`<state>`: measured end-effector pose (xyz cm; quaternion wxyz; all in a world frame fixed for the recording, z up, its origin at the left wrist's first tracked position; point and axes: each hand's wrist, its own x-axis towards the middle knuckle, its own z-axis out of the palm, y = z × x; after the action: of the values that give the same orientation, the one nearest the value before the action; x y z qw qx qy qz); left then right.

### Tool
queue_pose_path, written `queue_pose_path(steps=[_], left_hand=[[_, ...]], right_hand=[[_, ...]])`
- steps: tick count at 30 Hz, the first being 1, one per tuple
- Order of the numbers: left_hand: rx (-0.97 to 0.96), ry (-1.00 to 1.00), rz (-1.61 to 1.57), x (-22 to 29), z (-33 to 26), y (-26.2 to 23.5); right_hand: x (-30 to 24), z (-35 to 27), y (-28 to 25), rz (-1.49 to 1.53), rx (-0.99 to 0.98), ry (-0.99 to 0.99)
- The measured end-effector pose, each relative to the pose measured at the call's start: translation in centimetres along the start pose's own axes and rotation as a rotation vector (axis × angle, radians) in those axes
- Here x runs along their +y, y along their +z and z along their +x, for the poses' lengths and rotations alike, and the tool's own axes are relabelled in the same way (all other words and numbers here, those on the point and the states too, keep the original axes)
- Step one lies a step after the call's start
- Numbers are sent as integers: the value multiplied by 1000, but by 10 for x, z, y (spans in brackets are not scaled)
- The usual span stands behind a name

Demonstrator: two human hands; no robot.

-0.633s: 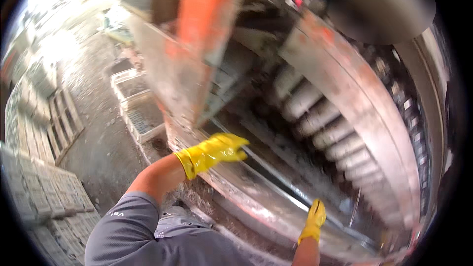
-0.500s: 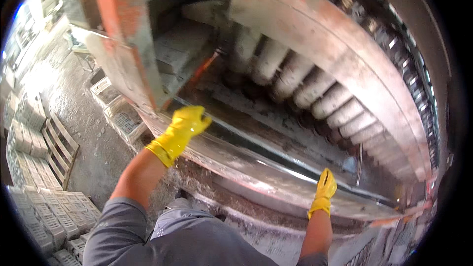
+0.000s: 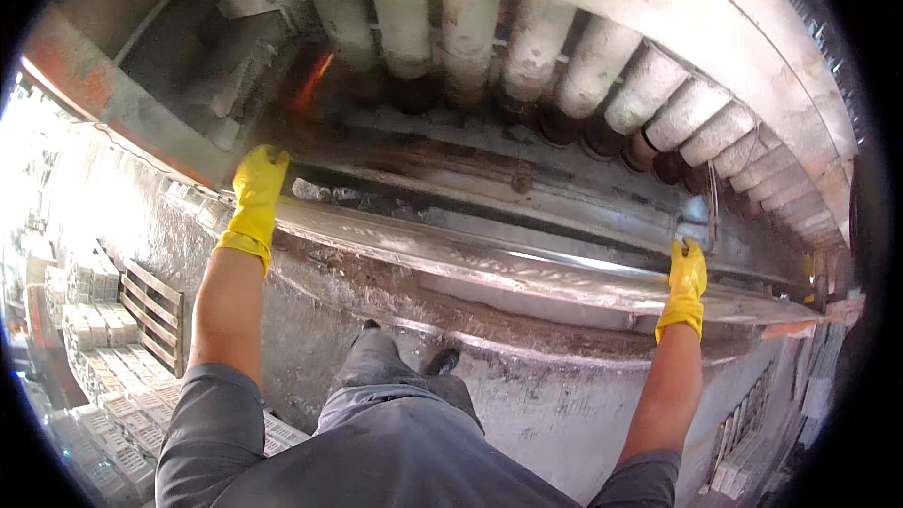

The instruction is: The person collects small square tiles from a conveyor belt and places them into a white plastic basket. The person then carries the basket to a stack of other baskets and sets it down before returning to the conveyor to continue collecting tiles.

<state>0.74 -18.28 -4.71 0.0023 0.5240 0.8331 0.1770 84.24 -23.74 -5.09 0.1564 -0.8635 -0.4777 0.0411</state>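
Note:
A long, shiny metal panel (image 3: 489, 259) runs across in front of me along the open side of a large machine. Near its left end, my left hand (image 3: 256, 196) in a yellow rubber glove closes over the panel's edge. My right hand (image 3: 684, 284), gloved the same way, curls its fingers over the top edge toward the right end. A dark gap shows behind the panel, widest beside my left hand. Inside the machine, a row of thick whitish cylinders (image 3: 536, 42) stands above a wet trough (image 3: 527, 190).
An orange-painted frame post (image 3: 113, 99) borders the opening on the left. Stacks of pale plastic crates (image 3: 108, 367) and a wooden pallet (image 3: 152, 315) stand on the floor at left. Another slatted rack (image 3: 745, 419) is at lower right. A curved metal beam (image 3: 677, 0) arches above the cylinders.
My view has turned, and the machine opening now lies more squarely ahead. Both hands have settled onto the panel's edge. The gap behind the panel looks wider at the left.

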Motion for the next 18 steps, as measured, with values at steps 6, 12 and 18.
queue_pose_path(steps=[6, 12, 18], left_hand=[[24, 4, 93, 5, 7, 1], [-38, -27, 94, 15, 16, -2], [-78, -70, 117, 1, 26, -8]], right_hand=[[-5, 5, 1, 34, -28, 85], [46, 32, 21, -105, 26, -30], [-6, 27, -1, -175, 83, -16]])
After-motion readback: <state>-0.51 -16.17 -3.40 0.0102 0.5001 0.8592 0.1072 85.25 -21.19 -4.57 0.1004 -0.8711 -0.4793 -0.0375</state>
